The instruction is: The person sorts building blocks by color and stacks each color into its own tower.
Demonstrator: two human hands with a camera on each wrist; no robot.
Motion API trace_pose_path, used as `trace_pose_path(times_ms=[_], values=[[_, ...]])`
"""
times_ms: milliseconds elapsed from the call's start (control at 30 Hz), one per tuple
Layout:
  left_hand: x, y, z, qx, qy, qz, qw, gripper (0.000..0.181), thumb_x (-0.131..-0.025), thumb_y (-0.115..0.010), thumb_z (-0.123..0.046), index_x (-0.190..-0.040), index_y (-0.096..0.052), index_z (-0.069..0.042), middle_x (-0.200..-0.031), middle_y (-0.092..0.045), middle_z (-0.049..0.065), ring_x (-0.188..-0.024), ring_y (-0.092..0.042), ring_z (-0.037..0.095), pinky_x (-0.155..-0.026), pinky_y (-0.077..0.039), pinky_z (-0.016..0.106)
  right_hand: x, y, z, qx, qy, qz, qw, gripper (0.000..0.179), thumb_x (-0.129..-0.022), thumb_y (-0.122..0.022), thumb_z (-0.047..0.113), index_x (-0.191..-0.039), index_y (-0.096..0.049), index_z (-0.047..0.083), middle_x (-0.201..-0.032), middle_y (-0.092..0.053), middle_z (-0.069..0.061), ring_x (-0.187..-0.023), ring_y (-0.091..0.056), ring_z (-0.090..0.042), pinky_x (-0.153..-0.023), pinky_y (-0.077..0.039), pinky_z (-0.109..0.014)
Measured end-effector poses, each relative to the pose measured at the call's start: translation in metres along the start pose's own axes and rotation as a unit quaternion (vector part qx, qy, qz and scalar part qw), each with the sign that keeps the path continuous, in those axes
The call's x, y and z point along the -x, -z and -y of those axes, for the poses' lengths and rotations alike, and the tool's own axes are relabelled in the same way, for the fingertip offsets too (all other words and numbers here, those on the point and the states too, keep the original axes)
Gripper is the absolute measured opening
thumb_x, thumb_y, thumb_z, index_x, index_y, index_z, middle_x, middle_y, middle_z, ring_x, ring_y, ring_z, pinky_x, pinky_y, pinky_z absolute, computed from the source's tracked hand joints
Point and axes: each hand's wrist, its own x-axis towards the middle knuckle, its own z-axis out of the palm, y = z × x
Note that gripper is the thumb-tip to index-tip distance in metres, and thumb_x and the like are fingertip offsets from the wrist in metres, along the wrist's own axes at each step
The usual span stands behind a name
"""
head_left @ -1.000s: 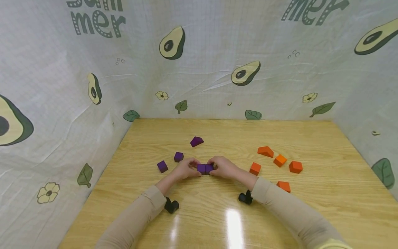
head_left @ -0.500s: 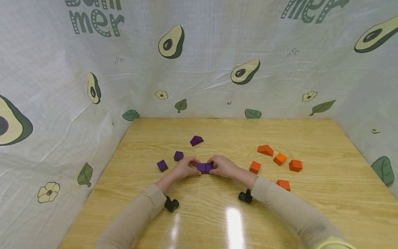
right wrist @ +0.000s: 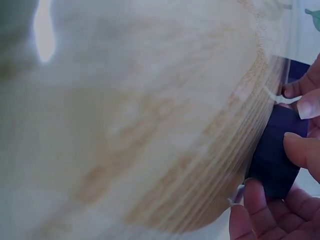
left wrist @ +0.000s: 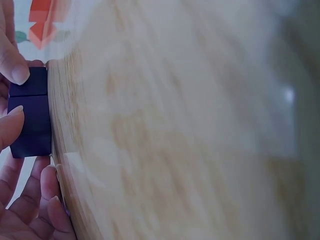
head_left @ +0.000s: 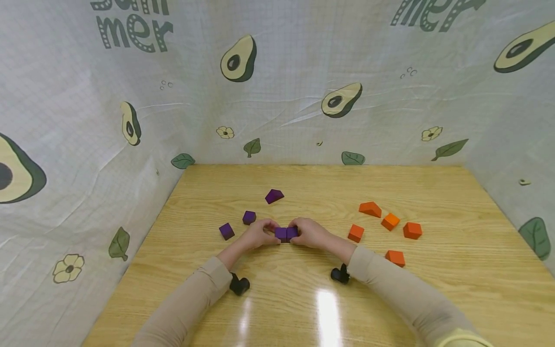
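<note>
Two purple cube blocks stand side by side on the table, their faces touching. My left hand [head_left: 259, 234] pinches the left purple block [head_left: 281, 234] between thumb and fingers. On the other side, my right hand [head_left: 311, 232] holds the right purple block [head_left: 292, 233] the same way. In the left wrist view the seam between the pair shows, with a thumb on the near face of the left block [left wrist: 32, 125]. The right wrist view has the right block [right wrist: 274, 167] with fingertips at its end and a thumb on its face.
Left of the hands lie two purple cubes, one nearer [head_left: 226, 231] and one farther [head_left: 249, 217]. A purple angular block [head_left: 274, 196] lies farther back. Several orange-red blocks, among them a cube [head_left: 356, 233] and a wedge-shaped one [head_left: 370, 209], are at the right. Printed cloth [head_left: 286, 135] borders the table.
Almost nothing differs. Both hands keep their hold on the two purple blocks, and the right forearm has shifted very slightly left.
</note>
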Motion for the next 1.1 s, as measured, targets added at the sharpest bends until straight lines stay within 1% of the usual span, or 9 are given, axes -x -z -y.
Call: trace_pose_path(times_ms=[167,433,533,667,733,800,900,1000,1100], values=[[-0.001,0.0,0.0,0.008,0.006,-0.002,0.9999,0.033,-0.073,-0.076,-0.006,-0.103,-0.062,-0.006,-0.096,-0.062,0.006,-0.078,-0.057,0.014,-0.07,-0.046,0.025,0.0,-0.001,-0.001,-0.005,-0.004,-0.005,1.0,0.028,-0.077,-0.072,0.012,-0.1,-0.062,0.001,-0.089,-0.063,-0.006,-0.071,-0.053,-0.011,-0.064,-0.045,-0.024],[0.0,0.0,-0.002,0.006,0.005,0.0,1.0,0.032,-0.074,-0.075,-0.006,-0.103,-0.062,-0.006,-0.096,-0.062,0.006,-0.079,-0.056,0.015,-0.071,-0.046,0.025,0.0,-0.001,-0.002,-0.005,-0.005,-0.009,0.9999,0.028,-0.077,-0.072,0.013,-0.1,-0.062,0.001,-0.088,-0.063,-0.007,-0.07,-0.054,-0.011,-0.062,-0.045,-0.023],[0.0,0.001,-0.003,-0.001,0.003,0.006,1.0,0.036,-0.073,-0.076,-0.007,-0.107,-0.061,-0.006,-0.099,-0.062,0.007,-0.081,-0.057,0.015,-0.071,-0.046,0.025,0.0,-0.001,-0.002,0.002,-0.004,-0.008,1.0,0.037,-0.076,-0.073,0.013,-0.107,-0.06,-0.002,-0.095,-0.064,-0.01,-0.076,-0.056,-0.013,-0.067,-0.047,-0.026],[0.001,0.004,-0.003,-0.014,0.005,0.02,0.9997,0.05,-0.072,-0.077,-0.011,-0.117,-0.056,-0.007,-0.106,-0.06,0.009,-0.087,-0.057,0.017,-0.075,-0.046,0.028,0.001,-0.001,-0.002,0.005,-0.011,0.0,0.9999,0.053,-0.074,-0.075,0.013,-0.118,-0.054,-0.006,-0.106,-0.062,-0.015,-0.088,-0.058,-0.018,-0.077,-0.047,-0.032],[0.002,0.007,-0.004,-0.019,0.011,0.028,0.9994,0.056,-0.072,-0.078,-0.013,-0.122,-0.053,-0.009,-0.11,-0.059,0.008,-0.088,-0.057,0.017,-0.076,-0.046,0.03,0.002,0.0,-0.002,0.0,-0.013,0.004,0.9999,0.054,-0.073,-0.075,0.012,-0.119,-0.053,-0.007,-0.107,-0.061,-0.016,-0.091,-0.058,-0.02,-0.079,-0.047,-0.034],[0.006,0.011,-0.005,-0.019,0.014,0.032,0.9992,0.06,-0.072,-0.078,-0.012,-0.125,-0.051,-0.009,-0.112,-0.058,0.01,-0.089,-0.058,0.019,-0.078,-0.047,0.031,0.003,0.001,-0.002,-0.009,-0.014,0.008,0.9998,0.05,-0.073,-0.075,0.01,-0.115,-0.055,-0.006,-0.106,-0.061,-0.016,-0.09,-0.058,-0.021,-0.078,-0.047,-0.034],[0.013,0.021,-0.004,-0.006,0.005,0.03,0.9995,0.058,-0.075,-0.074,-0.008,-0.127,-0.049,-0.004,-0.113,-0.057,0.013,-0.092,-0.058,0.023,-0.076,-0.048,0.032,0.004,0.001,-0.002,-0.018,-0.017,0.012,0.9996,0.044,-0.074,-0.074,0.009,-0.111,-0.058,-0.005,-0.104,-0.061,-0.014,-0.089,-0.058,-0.02,-0.077,-0.047,-0.033],[0.019,0.036,-0.002,0.002,-0.007,0.01,0.9999,0.051,-0.08,-0.069,-0.006,-0.126,-0.049,0.0,-0.112,-0.056,0.017,-0.095,-0.056,0.025,-0.075,-0.047,0.031,0.005,0.001,-0.002,-0.025,-0.024,0.01,0.9993,0.041,-0.075,-0.074,0.01,-0.11,-0.059,-0.004,-0.102,-0.062,-0.013,-0.088,-0.059,-0.019,-0.076,-0.048,-0.032],[0.023,0.055,0.003,-0.008,-0.018,-0.024,0.9995,0.045,-0.084,-0.065,-0.008,-0.125,-0.05,0.001,-0.113,-0.057,0.018,-0.094,-0.054,0.025,-0.075,-0.046,0.031,0.007,0.002,-0.003,-0.029,-0.028,0.005,0.9992,0.04,-0.076,-0.073,0.01,-0.11,-0.06,-0.005,-0.102,-0.062,-0.013,-0.088,-0.059,-0.019,-0.076,-0.048,-0.032]])
